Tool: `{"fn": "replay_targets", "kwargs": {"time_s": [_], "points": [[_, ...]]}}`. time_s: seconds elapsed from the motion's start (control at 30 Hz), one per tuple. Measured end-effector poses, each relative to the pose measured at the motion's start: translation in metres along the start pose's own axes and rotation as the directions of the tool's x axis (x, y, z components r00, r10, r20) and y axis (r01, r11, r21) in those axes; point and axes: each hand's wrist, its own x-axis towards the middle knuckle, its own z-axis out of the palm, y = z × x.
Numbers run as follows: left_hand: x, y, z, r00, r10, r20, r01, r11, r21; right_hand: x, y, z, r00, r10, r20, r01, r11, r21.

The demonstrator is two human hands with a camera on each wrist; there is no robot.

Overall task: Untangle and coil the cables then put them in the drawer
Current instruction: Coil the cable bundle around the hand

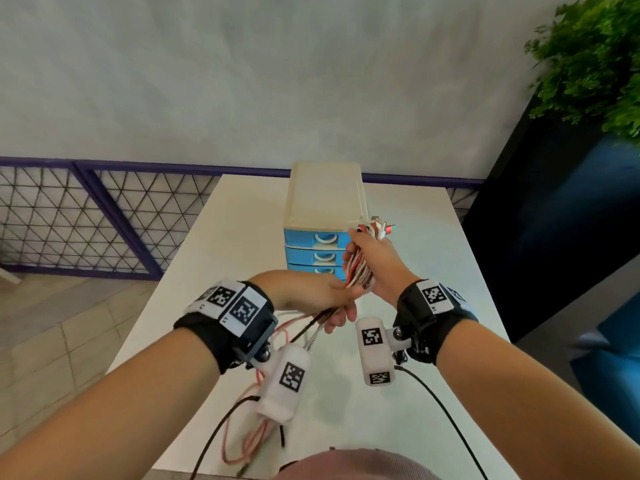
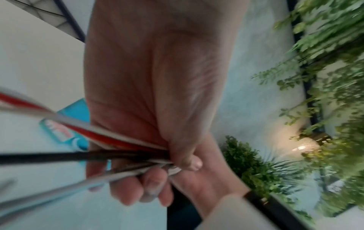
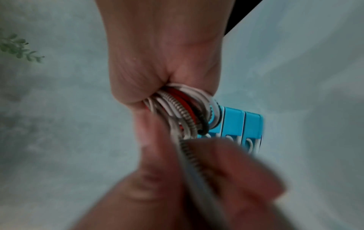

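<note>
My right hand [image 1: 372,261] grips a bunch of cables [image 1: 360,268], white, red, black and braided, with the plugs [image 1: 381,228] sticking out above the fist. Just below it my left hand [image 1: 332,299] pinches the same strands, and their loose ends [image 1: 249,441] trail down to the table's near edge. In the left wrist view the strands [image 2: 102,137] run between thumb and fingers [image 2: 145,186]. The right wrist view shows looped cables [image 3: 183,109] packed in the fist. Behind the hands stands a small drawer unit [image 1: 323,216], cream top, blue drawers all pushed in.
The white table [image 1: 235,237] carries only the drawer unit and the cable ends. A purple mesh fence [image 1: 104,216] runs along the left, and a green plant [image 1: 595,60] over a dark cabinet stands at the right. Black wrist-camera leads [image 1: 446,420] hang near my body.
</note>
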Motion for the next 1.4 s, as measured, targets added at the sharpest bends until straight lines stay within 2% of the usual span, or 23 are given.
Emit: {"fn": "replay_targets", "kwargs": {"time_s": [0.07,0.13,0.17,0.23,0.3,0.4,0.5,0.6,0.7,0.77,0.83,0.9,0.97,1.03,1.1,1.17,1.2,1.27,1.3,1.37,1.4], "points": [[0.000,-0.008,0.007,0.998,0.052,0.028,-0.052,0.999,-0.014,-0.004,-0.001,0.003,0.990,0.089,0.109,-0.111,0.970,0.214],[0.003,-0.015,0.013,0.995,0.097,-0.017,-0.097,0.995,0.036,-0.008,-0.001,0.006,0.969,0.116,0.217,-0.194,0.902,0.386],[0.006,-0.017,0.016,0.991,0.122,-0.056,-0.119,0.991,0.053,-0.009,-0.001,0.007,0.966,0.115,0.231,-0.208,0.878,0.431],[0.010,-0.021,0.022,0.981,0.158,-0.113,-0.156,0.987,0.031,-0.010,-0.002,0.007,0.971,0.096,0.218,-0.186,0.878,0.441],[0.016,-0.023,0.026,0.976,0.180,-0.122,-0.183,0.983,-0.014,-0.011,-0.005,0.006,0.981,0.065,0.185,-0.139,0.898,0.418],[0.020,-0.023,0.026,0.973,0.184,-0.137,-0.201,0.973,-0.117,-0.012,-0.006,0.003,0.985,0.085,0.149,-0.143,0.889,0.436],[0.015,-0.027,0.017,0.979,0.191,-0.067,-0.200,0.966,-0.164,-0.013,-0.009,0.003,0.989,0.085,0.124,-0.130,0.899,0.418],[0.002,-0.036,0.003,0.990,0.130,0.046,-0.121,0.979,-0.164,-0.006,-0.023,0.002,0.996,0.023,0.089,-0.064,0.869,0.490],[-0.007,-0.042,-0.019,0.993,0.118,0.016,-0.113,0.977,-0.182,-0.004,-0.042,-0.001,0.996,-0.025,0.086,-0.025,0.845,0.535],[-0.009,-0.051,-0.038,0.995,0.103,-0.010,-0.103,0.994,-0.022,-0.006,-0.054,0.000,0.993,-0.065,0.098,-0.001,0.829,0.560],[-0.009,-0.071,-0.051,0.996,0.057,-0.069,-0.044,0.984,0.175,-0.010,-0.069,0.001,0.987,-0.118,0.110,0.031,0.806,0.591],[-0.007,-0.101,-0.063,0.977,0.006,-0.211,0.063,0.947,0.316,-0.013,-0.083,-0.001,0.979,-0.171,0.112,0.069,0.790,0.609],[-0.005,-0.125,-0.072,0.917,0.012,-0.399,0.193,0.862,0.469,-0.016,-0.091,-0.002,0.971,-0.201,0.129,0.086,0.796,0.599],[-0.006,-0.136,-0.086,0.853,0.069,-0.517,0.292,0.759,0.582,-0.019,-0.085,0.002,0.968,-0.199,0.152,0.075,0.810,0.582],[-0.011,-0.139,-0.100,0.813,0.099,-0.573,0.368,0.677,0.638,-0.020,-0.073,0.007,0.967,-0.169,0.189,0.040,0.837,0.546],[-0.016,-0.139,-0.108,0.793,0.124,-0.596,0.427,0.585,0.690,-0.022,-0.061,0.010,0.962,-0.148,0.228,0.013,0.862,0.506],[-0.016,-0.141,-0.109,0.788,0.120,-0.603,0.445,0.565,0.694,-0.024,-0.056,0.010,0.961,-0.142,0.236,0.010,0.874,0.486],[-0.018,-0.145,-0.106,0.806,0.053,-0.590,0.453,0.586,0.672,-0.024,-0.044,0.010,0.966,-0.143,0.213,0.039,0.903,0.428],[-0.018,-0.147,-0.103,0.836,-0.006,-0.548,0.430,0.628,0.648,-0.023,-0.038,0.011,0.971,-0.155,0.183,0.074,0.919,0.387],[-0.019,-0.147,-0.095,0.918,-0.202,-0.340,0.370,0.745,0.555,-0.021,-0.023,0.012,0.976,-0.189,0.109,0.155,0.952,0.265],[-0.021,-0.141,-0.090,0.947,-0.224,-0.228,0.310,0.821,0.480,-0.020,-0.015,0.013,0.977,-0.198,0.075,0.181,0.964,0.193]]}}
